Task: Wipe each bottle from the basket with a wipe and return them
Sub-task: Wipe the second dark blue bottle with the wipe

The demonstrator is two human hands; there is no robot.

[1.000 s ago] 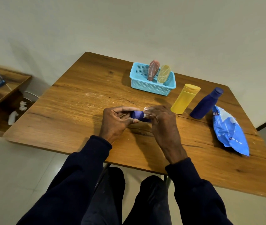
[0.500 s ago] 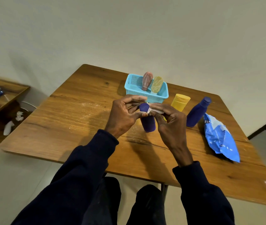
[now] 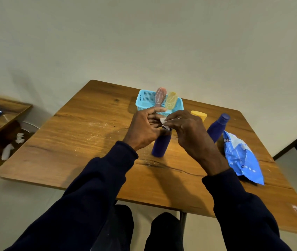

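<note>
Upright at wooden desk [image 3: 89, 134] centre: small dark-blue plastic bottle [image 3: 160, 146], top pinched in left hand [image 3: 144, 127]; crumpled white wipe [image 3: 164, 121] pinched in right hand [image 3: 189, 133], touching bottle top.

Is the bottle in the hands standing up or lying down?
Standing up: the bottle has its bottom on the table, left hand holding its top, right hand pinching a wipe there.
</note>
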